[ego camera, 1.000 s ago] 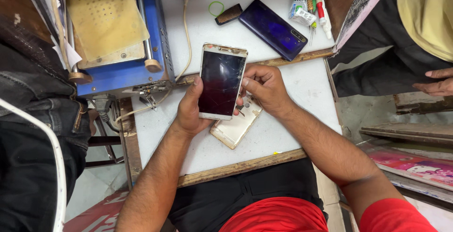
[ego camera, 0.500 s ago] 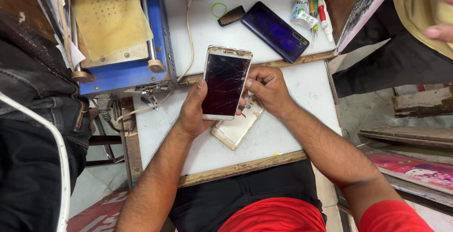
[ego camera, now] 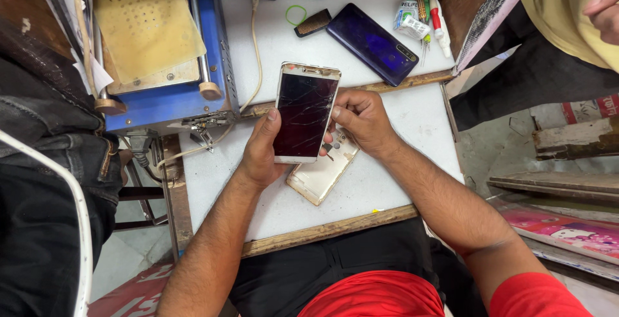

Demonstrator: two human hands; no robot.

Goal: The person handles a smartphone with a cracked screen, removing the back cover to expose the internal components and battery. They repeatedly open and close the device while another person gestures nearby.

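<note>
- Phone (ego camera: 304,114), cracked screen up, long axis pointing away from the person, above the back cover (ego camera: 322,174).
- Left hand (ego camera: 261,152) and right hand (ego camera: 362,120) grip its sides, unchanged.

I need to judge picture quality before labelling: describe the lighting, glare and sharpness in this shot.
Head view: even, soft light with faint shadows on the white table; the cracked phone between the left hand and right hand is sharp, its dark screen free of strong glare; edges look slightly stretched by the wide lens.

Head cam, top-down, close, over worktable (ego camera: 400,181)
</note>
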